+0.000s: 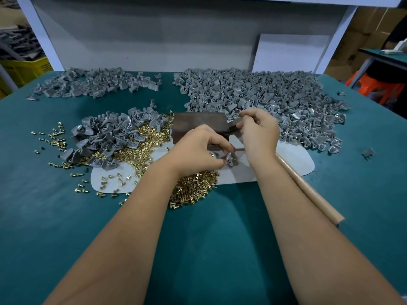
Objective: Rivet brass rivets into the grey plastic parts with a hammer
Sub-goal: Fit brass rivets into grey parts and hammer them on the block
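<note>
My left hand (198, 148) pinches a small grey plastic part (229, 159) with a brass rivet sticking out of it, just in front of a dark brown metal block (196, 125). Beside the block's right end, my right hand (261, 133) grips the hammer (308, 186) close to its dark head; the wooden handle runs back under my wrist toward the lower right. Loose brass rivets (191, 190) lie heaped under my left wrist and spread to the left. A pile of bare grey parts (105, 133) sits left of the block.
A white sheet (293, 157) lies under the work spot on the green table. A large heap of grey parts showing rivets (264, 95) fills the back right, and another grey heap (92, 82) the back left. One stray grey part (368, 153) lies far right. A white board (290, 53) leans at the back.
</note>
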The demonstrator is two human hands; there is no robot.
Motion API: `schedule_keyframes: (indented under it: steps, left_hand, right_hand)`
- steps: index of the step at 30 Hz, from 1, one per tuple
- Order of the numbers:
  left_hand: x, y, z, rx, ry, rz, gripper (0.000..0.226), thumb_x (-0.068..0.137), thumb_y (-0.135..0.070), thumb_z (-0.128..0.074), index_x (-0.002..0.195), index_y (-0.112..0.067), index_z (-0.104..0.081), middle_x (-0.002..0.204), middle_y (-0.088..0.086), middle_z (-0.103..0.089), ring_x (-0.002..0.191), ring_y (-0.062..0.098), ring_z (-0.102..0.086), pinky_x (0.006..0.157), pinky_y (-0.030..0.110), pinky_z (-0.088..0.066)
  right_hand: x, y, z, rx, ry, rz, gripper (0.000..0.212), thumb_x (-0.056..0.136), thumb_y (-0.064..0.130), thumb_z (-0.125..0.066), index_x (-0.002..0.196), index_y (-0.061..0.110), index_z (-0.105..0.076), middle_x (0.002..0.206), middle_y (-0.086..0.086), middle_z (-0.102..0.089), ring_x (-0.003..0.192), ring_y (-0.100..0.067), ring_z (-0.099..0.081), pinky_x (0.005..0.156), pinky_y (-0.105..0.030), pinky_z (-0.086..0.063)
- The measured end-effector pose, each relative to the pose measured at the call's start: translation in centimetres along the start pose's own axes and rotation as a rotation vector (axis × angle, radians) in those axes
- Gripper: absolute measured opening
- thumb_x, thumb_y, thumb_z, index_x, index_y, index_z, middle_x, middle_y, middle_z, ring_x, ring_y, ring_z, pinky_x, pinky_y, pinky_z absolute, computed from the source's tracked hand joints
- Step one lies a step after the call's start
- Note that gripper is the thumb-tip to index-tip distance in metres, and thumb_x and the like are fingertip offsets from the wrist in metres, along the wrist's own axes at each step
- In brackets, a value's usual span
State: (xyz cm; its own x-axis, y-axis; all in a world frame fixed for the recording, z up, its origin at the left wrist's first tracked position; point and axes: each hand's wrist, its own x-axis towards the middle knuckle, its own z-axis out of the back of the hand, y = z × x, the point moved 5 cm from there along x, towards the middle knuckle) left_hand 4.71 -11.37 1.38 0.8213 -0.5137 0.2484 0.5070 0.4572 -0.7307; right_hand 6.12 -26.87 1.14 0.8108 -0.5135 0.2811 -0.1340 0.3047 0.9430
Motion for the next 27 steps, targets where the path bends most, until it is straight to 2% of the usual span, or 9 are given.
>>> schedule_keyframes:
  steps: [7, 11, 14, 16, 19, 21, 23, 25, 27]
  left_hand:
    - [-0.1, 0.7, 2.0, 0.035, -0.318, 0.025, 0.034, 0.075, -0.018, -0.079, 0.102, -0.035, -0.071, 0.098, -0.020, -0.047, 0.100, 0.004, -0.050, 0.092, 0.021, -0.045]
    - [-0.2, 1.1, 2.8, -0.014, -0.395, 0.006, 0.034, 0.076, -0.012, -0.079, 0.105, -0.029, -0.073, 0.100, -0.018, -0.054, 0.112, 0.013, -0.054, 0.100, 0.031, -0.048]
    - [-0.2, 1.5, 3.1, -0.053, -0.407, 0.036, 0.029, 0.076, -0.014, -0.080, 0.098, -0.033, -0.072, 0.098, -0.012, -0.063, 0.100, 0.001, -0.059, 0.091, 0.018, -0.049]
    - [-0.3, 1.6, 3.2, -0.126, -0.383, 0.048, 0.019, 0.078, -0.015, -0.079, 0.083, -0.032, -0.072, 0.082, -0.011, -0.069, 0.079, -0.001, -0.063, 0.075, 0.016, -0.052]
    - [-0.3, 1.3, 2.8, -0.035, -0.222, 0.049, 0.013, 0.071, -0.032, -0.083, 0.074, -0.031, -0.070, 0.074, -0.014, -0.067, 0.068, 0.002, -0.060, 0.063, 0.020, -0.052]
    - [-0.4, 1.1, 2.4, 0.110, -0.086, 0.041, 0.023, 0.065, -0.046, -0.082, 0.081, -0.036, -0.069, 0.072, -0.014, -0.065, 0.071, 0.003, -0.055, 0.062, 0.028, -0.050]
    - [-0.2, 1.1, 2.1, 0.171, -0.015, 0.041, 0.029, 0.064, -0.046, -0.083, 0.087, -0.039, -0.068, 0.068, -0.012, -0.064, 0.068, 0.000, -0.050, 0.062, 0.029, -0.043]
    - [-0.2, 1.4, 1.9, 0.151, 0.011, 0.062, 0.024, 0.067, -0.037, -0.082, 0.087, -0.039, -0.069, 0.066, -0.013, -0.065, 0.059, -0.002, -0.050, 0.059, 0.026, -0.042]
    - [-0.2, 1.6, 1.7, 0.153, 0.017, 0.091, 0.017, 0.071, -0.028, -0.077, 0.085, -0.036, -0.072, 0.063, -0.012, -0.066, 0.052, -0.002, -0.052, 0.058, 0.024, -0.045]
  right_hand:
    - [-0.4, 1.4, -1.2, -0.144, 0.509, 0.028, 0.019, 0.088, 0.022, -0.056, 0.072, 0.021, -0.067, 0.054, 0.002, -0.061, 0.042, -0.015, -0.052, 0.042, -0.023, -0.037]
    - [-1.0, 1.5, -2.1, -0.036, 0.741, -0.085, 0.012, 0.090, 0.003, -0.058, 0.085, 0.011, -0.065, 0.054, -0.005, -0.061, 0.043, -0.015, -0.052, 0.040, -0.021, -0.040]
    - [-0.8, 1.7, -1.9, -0.046, 0.725, -0.153, 0.014, 0.082, -0.009, -0.060, 0.086, 0.005, -0.062, 0.054, -0.008, -0.062, 0.043, -0.015, -0.054, 0.039, -0.021, -0.042]
    - [-0.1, 2.1, -1.4, 0.042, 0.561, -0.128, 0.019, 0.081, -0.009, -0.062, 0.095, 0.004, -0.062, 0.063, -0.006, -0.067, 0.054, -0.018, -0.061, 0.047, -0.022, -0.049]
    - [0.9, 1.9, -0.4, 0.168, 0.338, -0.044, 0.073, 0.083, -0.004, -0.066, 0.143, 0.026, -0.037, 0.123, -0.001, -0.063, 0.092, -0.012, -0.067, 0.081, -0.029, -0.056]
    - [0.9, 1.2, -0.7, 0.111, 0.369, -0.029, 0.094, 0.085, 0.000, -0.066, 0.149, 0.044, -0.014, 0.142, 0.000, -0.047, 0.100, -0.010, -0.065, 0.087, -0.031, -0.054]
    - [0.6, 0.3, -1.1, 0.010, 0.378, -0.041, 0.086, 0.087, 0.005, -0.065, 0.149, 0.043, -0.018, 0.131, 0.001, -0.055, 0.103, -0.013, -0.063, 0.087, -0.030, -0.053]
    - [0.7, 0.0, -1.1, -0.053, 0.337, -0.056, 0.058, 0.090, 0.009, -0.060, 0.142, 0.029, -0.042, 0.101, 0.004, -0.065, 0.089, -0.011, -0.065, 0.078, -0.030, -0.054]
    - [0.8, 0.4, -1.1, -0.123, 0.332, -0.032, 0.029, 0.089, 0.006, -0.053, 0.110, 0.020, -0.067, 0.081, 0.003, -0.067, 0.061, -0.008, -0.063, 0.060, -0.027, -0.050]
